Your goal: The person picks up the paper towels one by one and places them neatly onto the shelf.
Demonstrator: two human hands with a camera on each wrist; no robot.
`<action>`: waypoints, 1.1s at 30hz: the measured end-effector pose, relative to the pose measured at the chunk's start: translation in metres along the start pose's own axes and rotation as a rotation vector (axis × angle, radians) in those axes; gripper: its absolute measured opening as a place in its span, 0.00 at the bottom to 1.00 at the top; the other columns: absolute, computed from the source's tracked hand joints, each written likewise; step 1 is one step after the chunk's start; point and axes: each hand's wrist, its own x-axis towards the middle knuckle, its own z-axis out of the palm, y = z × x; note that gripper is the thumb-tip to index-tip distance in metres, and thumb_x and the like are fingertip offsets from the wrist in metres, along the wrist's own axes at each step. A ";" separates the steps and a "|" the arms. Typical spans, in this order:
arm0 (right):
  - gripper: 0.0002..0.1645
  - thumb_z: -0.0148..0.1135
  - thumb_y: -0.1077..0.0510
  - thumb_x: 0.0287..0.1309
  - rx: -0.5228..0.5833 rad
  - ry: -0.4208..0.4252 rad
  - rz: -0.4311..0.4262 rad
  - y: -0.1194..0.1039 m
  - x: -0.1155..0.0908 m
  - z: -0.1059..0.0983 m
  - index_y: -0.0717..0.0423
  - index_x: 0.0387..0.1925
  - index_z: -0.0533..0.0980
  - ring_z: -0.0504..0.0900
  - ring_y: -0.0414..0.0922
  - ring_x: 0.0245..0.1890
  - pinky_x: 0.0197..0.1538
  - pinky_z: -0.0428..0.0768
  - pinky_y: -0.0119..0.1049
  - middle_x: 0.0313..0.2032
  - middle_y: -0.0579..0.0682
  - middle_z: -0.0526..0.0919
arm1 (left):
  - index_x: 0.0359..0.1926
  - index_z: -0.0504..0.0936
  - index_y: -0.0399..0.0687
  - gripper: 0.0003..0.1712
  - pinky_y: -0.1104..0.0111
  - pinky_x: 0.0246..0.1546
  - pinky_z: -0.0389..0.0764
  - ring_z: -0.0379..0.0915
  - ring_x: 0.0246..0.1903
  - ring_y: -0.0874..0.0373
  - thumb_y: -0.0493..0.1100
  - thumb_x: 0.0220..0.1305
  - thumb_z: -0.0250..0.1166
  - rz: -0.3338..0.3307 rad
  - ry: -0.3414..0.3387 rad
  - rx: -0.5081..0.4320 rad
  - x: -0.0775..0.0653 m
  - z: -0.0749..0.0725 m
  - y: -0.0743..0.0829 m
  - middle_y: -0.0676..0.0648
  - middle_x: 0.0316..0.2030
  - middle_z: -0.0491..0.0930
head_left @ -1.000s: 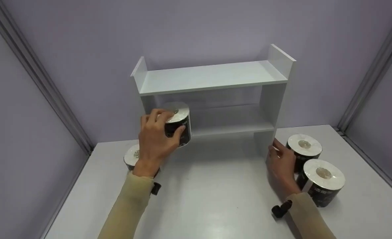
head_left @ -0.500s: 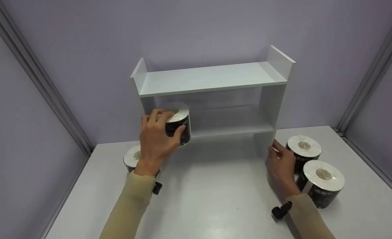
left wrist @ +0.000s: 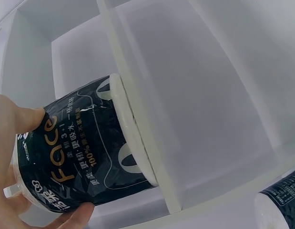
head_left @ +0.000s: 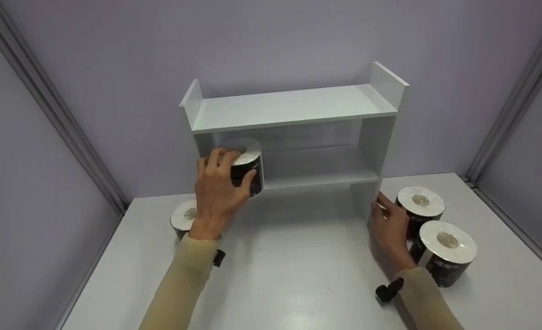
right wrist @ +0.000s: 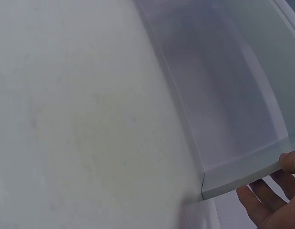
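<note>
Near right rolls: two wrapped paper rolls (head_left: 446,250) (head_left: 420,206) stand on end toward the tabletop's right edge, just beside the right hand, within easy reach of it by my reading.
Right hand: the right hand (head_left: 389,229) lies with straight fingers (right wrist: 261,202) against the foot of the shelf unit's (head_left: 294,107) right side panel; it holds nothing, and I judge it steadies the unit.
Near left roll: another roll (head_left: 184,217) sits on the tabletop (head_left: 298,275) near its left edge, partly hidden behind the left wrist.
Left hand: the left hand (head_left: 218,192) grips the held roll (head_left: 246,167) from the front, fingers curled over its top rim, thumb (left wrist: 21,119) on the dark wrapper.
Held roll: upright at the left end of the lower shelf board (head_left: 319,176), close by the left side panel; the left wrist view shows its base against that board's front edge, though whether it rests fully there I cannot tell.
Top shelf board: farthest back, above the held roll, near the tabletop's rear edge.
</note>
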 end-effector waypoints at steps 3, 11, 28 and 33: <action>0.27 0.55 0.58 0.81 -0.001 -0.004 0.000 -0.001 0.000 0.000 0.46 0.76 0.72 0.84 0.52 0.63 0.47 0.78 0.15 0.72 0.52 0.78 | 0.59 0.85 0.46 0.24 0.48 0.50 0.81 0.75 0.53 0.37 0.53 0.68 0.76 -0.004 0.007 0.000 0.000 0.001 0.000 0.42 0.55 0.81; 0.28 0.54 0.55 0.82 0.040 -0.020 0.075 -0.003 0.000 0.000 0.41 0.78 0.71 0.82 0.48 0.63 0.47 0.83 0.21 0.73 0.48 0.77 | 0.59 0.85 0.48 0.24 0.49 0.49 0.81 0.74 0.53 0.38 0.52 0.68 0.76 -0.028 -0.002 -0.010 0.001 0.002 0.001 0.43 0.56 0.81; 0.28 0.55 0.56 0.82 0.043 -0.022 0.041 -0.002 0.000 0.001 0.46 0.78 0.70 0.82 0.49 0.63 0.47 0.80 0.18 0.72 0.51 0.78 | 0.62 0.85 0.47 0.26 0.45 0.45 0.86 0.76 0.57 0.36 0.53 0.67 0.76 -0.008 0.030 0.025 -0.003 0.002 0.003 0.41 0.59 0.81; 0.28 0.53 0.53 0.83 0.086 -0.037 0.106 -0.004 0.000 0.003 0.41 0.79 0.68 0.80 0.47 0.66 0.50 0.84 0.23 0.74 0.49 0.76 | 0.62 0.85 0.48 0.27 0.45 0.47 0.87 0.75 0.60 0.36 0.53 0.67 0.76 -0.012 0.020 0.045 -0.003 -0.001 0.003 0.42 0.61 0.80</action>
